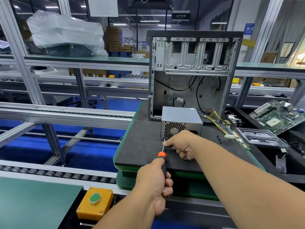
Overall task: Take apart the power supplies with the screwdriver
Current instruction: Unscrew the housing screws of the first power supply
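Note:
A grey metal power supply [181,119] with a honeycomb fan grille stands on the black foam mat [140,149], its yellow and black cables trailing right. My left hand [155,182] grips the black handle of the orange-collared screwdriver [162,155], which points up at the supply's lower left front corner. My right hand [179,144] sits in front of the supply with curled fingers, and its thumb and forefinger pinch the thin shaft near the tip. The tip and the screw are hidden behind my right hand.
An open, empty computer case [194,71] stands upright right behind the supply. Loose black screws [218,140] lie on the mat to the right, next to a clear plastic tray [259,137] and a motherboard [279,117]. A yellow button box [95,203] and a roller conveyor [49,173] are at left.

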`<state>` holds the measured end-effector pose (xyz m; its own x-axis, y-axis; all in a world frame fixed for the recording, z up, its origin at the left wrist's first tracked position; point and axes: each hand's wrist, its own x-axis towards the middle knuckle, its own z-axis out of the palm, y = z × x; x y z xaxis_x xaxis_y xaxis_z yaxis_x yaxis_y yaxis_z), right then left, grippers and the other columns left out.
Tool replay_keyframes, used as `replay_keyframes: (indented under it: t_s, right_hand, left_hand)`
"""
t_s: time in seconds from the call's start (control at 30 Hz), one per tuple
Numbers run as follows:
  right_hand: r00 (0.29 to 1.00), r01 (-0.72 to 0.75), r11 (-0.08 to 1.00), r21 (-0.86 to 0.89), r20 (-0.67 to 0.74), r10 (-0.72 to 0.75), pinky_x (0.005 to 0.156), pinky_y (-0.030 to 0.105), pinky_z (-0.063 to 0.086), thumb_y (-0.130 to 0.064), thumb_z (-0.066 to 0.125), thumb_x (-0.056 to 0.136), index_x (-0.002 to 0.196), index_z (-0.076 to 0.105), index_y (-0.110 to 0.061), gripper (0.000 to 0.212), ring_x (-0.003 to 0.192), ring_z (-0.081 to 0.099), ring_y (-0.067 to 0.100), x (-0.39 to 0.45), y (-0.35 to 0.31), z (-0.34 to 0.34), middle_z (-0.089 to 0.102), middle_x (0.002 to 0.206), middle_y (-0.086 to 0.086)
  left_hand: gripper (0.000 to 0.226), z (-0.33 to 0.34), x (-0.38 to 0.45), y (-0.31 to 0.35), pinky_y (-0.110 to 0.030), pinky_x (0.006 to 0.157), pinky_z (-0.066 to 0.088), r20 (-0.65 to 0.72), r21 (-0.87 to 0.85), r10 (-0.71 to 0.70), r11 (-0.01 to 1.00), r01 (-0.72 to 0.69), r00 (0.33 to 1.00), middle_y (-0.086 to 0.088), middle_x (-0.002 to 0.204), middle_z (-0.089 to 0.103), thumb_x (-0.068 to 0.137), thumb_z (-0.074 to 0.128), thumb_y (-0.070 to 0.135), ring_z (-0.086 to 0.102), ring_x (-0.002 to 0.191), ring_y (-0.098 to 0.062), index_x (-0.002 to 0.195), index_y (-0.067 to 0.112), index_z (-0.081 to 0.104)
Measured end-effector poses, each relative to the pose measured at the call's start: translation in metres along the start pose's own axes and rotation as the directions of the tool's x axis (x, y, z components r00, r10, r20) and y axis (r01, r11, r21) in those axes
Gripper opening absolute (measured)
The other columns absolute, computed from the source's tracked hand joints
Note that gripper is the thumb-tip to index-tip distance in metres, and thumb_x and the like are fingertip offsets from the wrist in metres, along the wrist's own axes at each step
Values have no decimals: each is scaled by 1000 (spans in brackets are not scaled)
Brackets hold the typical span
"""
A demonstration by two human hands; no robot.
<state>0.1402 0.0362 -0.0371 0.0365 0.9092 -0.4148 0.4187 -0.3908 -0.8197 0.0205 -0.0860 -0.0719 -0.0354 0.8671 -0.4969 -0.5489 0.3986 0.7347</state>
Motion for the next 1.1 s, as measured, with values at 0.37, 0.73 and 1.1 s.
replay_keyframes:
  t_s: [0.37, 0.73, 1.1]
  right_hand:
    - [999, -36, 999, -5, 4, 36, 35, 15, 20, -18, 80, 90, 60, 59, -15, 37, 28, 21, 10, 6, -1, 0, 36, 36, -5]
    - [997, -53, 999, -12, 47, 53, 37, 14, 18, -24, 74, 95, 74, 66, -16, 24, 30, 22, 9, 8, -2, 0, 36, 45, -4]
    - [965, -131, 982, -133, 212, 157, 32, 19, 13, -31, 58, 105, 75, 62, -18, 32, 33, 15, 8, 12, -7, -1, 29, 45, -8]
  left_hand:
    - [20, 0, -3, 4, -15, 35, 18, -5, -2, -59, 998, 59, 998, -8, 61, 50, 97, 65, 28, 36, 37, -12, 94, 10, 58]
    - [25, 4, -12, 22, -15, 25, 21, 244, -338, -318, 857, 388, 916, -8, 64, 48, 101, 53, 27, 38, 32, -10, 92, 4, 50]
    - [48, 7, -9, 8, -16, 27, 27, 250, -393, -303, 836, 382, 920, -8, 62, 52, 103, 52, 50, 41, 34, -11, 97, 3, 61]
